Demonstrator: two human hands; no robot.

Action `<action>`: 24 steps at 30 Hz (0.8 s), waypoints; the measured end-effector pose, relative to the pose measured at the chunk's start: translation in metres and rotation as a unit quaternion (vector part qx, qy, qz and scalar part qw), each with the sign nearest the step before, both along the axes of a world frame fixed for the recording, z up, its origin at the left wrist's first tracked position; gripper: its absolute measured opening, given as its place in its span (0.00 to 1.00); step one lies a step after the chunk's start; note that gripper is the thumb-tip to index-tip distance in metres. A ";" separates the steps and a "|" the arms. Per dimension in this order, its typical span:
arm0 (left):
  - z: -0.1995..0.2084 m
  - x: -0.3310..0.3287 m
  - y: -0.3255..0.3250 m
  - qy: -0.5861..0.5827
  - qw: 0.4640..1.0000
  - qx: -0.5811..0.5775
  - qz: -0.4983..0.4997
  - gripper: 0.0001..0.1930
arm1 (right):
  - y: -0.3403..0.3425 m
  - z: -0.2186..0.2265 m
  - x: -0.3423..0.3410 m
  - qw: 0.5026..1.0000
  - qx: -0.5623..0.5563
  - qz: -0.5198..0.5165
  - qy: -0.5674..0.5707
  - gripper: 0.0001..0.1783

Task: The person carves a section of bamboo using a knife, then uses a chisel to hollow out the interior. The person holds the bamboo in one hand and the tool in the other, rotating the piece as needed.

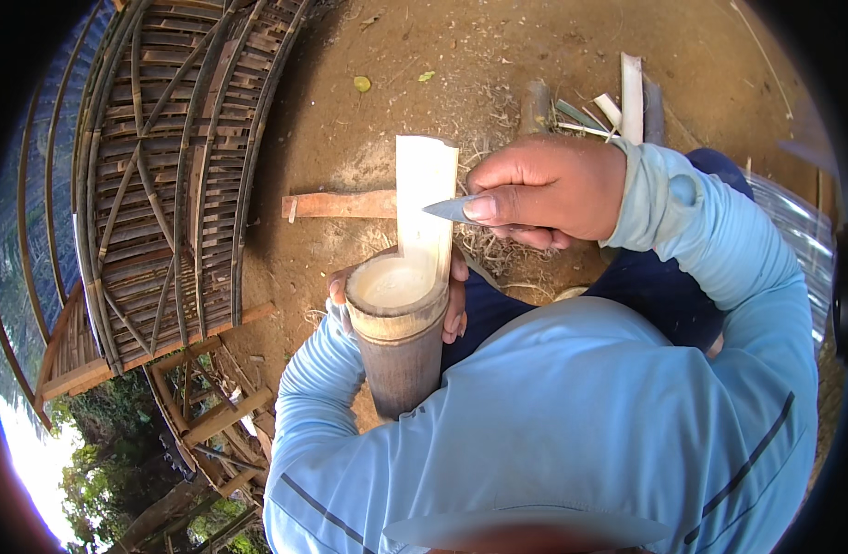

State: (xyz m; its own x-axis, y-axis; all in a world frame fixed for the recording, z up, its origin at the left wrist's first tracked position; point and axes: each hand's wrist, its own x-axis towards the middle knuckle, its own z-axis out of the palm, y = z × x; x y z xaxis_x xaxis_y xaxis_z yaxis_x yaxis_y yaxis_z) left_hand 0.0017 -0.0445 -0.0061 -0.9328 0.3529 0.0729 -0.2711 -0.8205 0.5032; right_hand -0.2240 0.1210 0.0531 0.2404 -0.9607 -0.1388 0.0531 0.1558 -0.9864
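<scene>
Blurred curved edge (526, 528) sits nearest the camera; we cannot tell what it is. Beyond it we see the light-blue shirt (572, 415).

Grip, left: we find the left hand (456, 309) wrapped around the bamboo section (401, 360) just below its rim, fingers showing on both sides. The section stands mouth up, slightly tilted, and its pale tongue (426, 175) rises above this grip. Grip, right: the right hand (558, 189) is closed about the knife (452, 210), handle hidden. The blade points left, its tip over mid-width of the tongue; contact we cannot tell.

Edges: left of the blade tip we note the tongue's left edge, then the slat (341, 205) on the ground (350, 134). Farther left, dirt runs to the slatted structure (193, 138). Above the tongue's top edge, more dirt.

Count: knife, one; bamboo section, one; slat, one; leaves (361, 84), two, beyond the left grip; cut pieces (632, 97), at least three, beyond the right grip.
</scene>
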 end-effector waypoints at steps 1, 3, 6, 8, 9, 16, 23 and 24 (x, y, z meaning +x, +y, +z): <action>-0.001 -0.001 -0.001 0.005 1.000 0.004 -0.005 0.62 | -0.001 -0.001 -0.002 1.000 0.001 0.006 -0.001 0.23; -0.002 -0.001 -0.002 0.007 1.000 0.012 -0.010 0.62 | -0.005 -0.002 -0.006 1.000 -0.003 0.007 0.010 0.23; 0.001 0.001 0.000 0.001 1.000 0.022 -0.009 0.62 | -0.012 -0.003 -0.016 0.995 -0.028 -0.089 0.028 0.22; 0.004 -0.002 0.003 0.007 1.000 0.025 -0.017 0.61 | -0.017 -0.004 -0.038 0.963 -0.060 -0.261 0.017 0.21; 0.004 -0.001 0.003 0.003 1.000 0.018 -0.019 0.61 | -0.015 -0.002 -0.043 0.958 -0.061 -0.282 0.011 0.21; -0.004 -0.001 0.000 0.004 1.000 0.021 -0.019 0.63 | 0.012 0.006 -0.014 0.999 0.013 -0.027 0.015 0.22; -0.007 -0.006 0.001 0.020 0.998 0.048 -0.034 0.64 | 0.008 0.002 -0.001 0.999 -0.014 0.014 0.047 0.22; -0.007 -0.005 0.001 0.019 0.998 0.051 -0.034 0.64 | 0.008 0.002 -0.002 0.999 -0.021 0.011 0.046 0.22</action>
